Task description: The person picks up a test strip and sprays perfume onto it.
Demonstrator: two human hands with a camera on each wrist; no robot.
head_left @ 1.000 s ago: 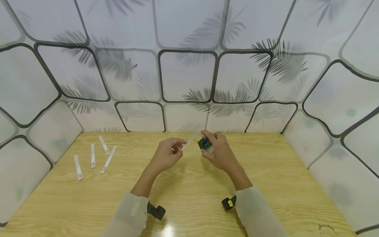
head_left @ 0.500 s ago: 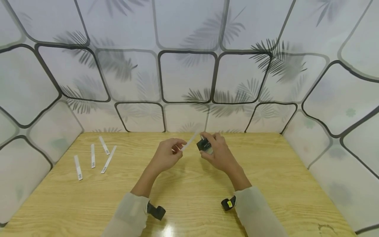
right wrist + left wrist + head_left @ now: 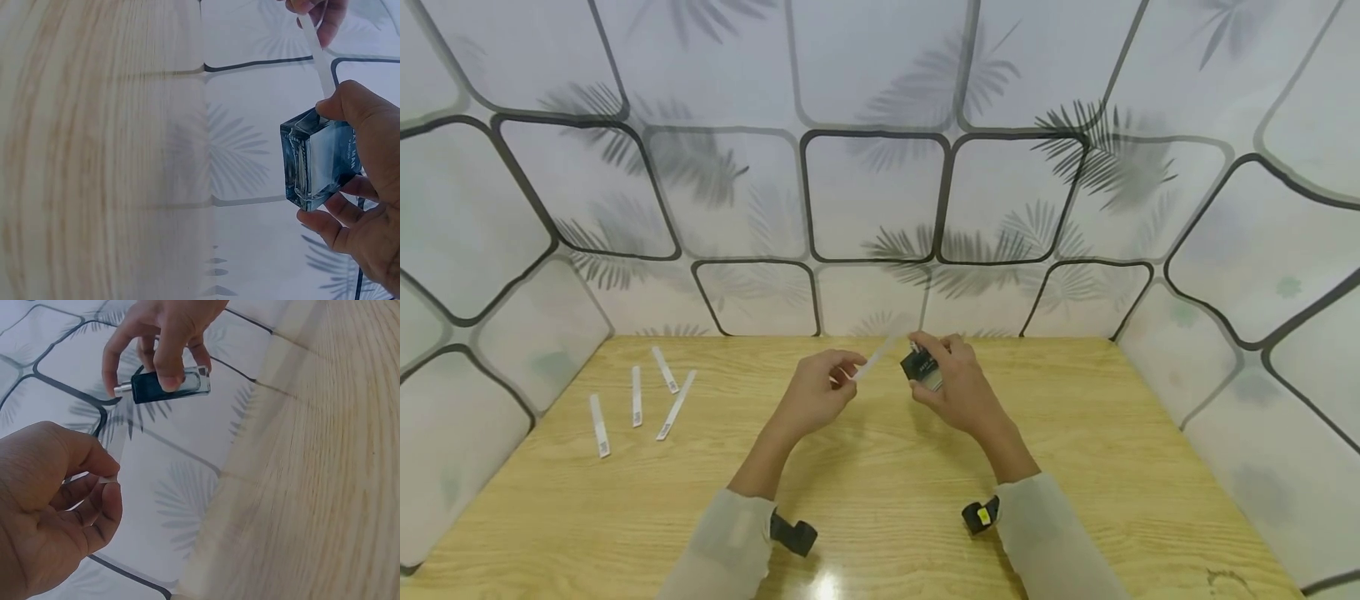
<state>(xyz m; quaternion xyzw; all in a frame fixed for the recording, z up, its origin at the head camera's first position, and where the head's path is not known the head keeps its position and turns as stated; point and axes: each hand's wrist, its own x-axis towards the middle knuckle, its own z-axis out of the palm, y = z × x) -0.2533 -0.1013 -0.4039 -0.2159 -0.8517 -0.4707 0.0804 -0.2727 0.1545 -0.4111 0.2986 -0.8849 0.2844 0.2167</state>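
My left hand (image 3: 816,390) pinches one end of a white paper strip (image 3: 875,358) between thumb and fingertips, and the strip slants up and away toward the wall. Facing it, my right hand (image 3: 961,390) grips a dark teal glass perfume bottle (image 3: 921,367), thumb on one side and fingers on the other. In the left wrist view the bottle (image 3: 150,387) lies sideways in the hand, with a fingertip on its silver spray nozzle (image 3: 123,390). White lettering shows on the glass in the right wrist view. A gap separates strip and bottle; both are above the table.
Several white paper strips (image 3: 636,397) with small printed labels lie on the left of the wooden table (image 3: 880,475). Patterned walls (image 3: 880,200) stand close behind it and on both sides. Each wrist wears a small black camera (image 3: 980,516).
My left hand has shifted slightly left and down with the strip, widening the gap to the bottle. The right hand with the perfume bottle stays almost where it was.
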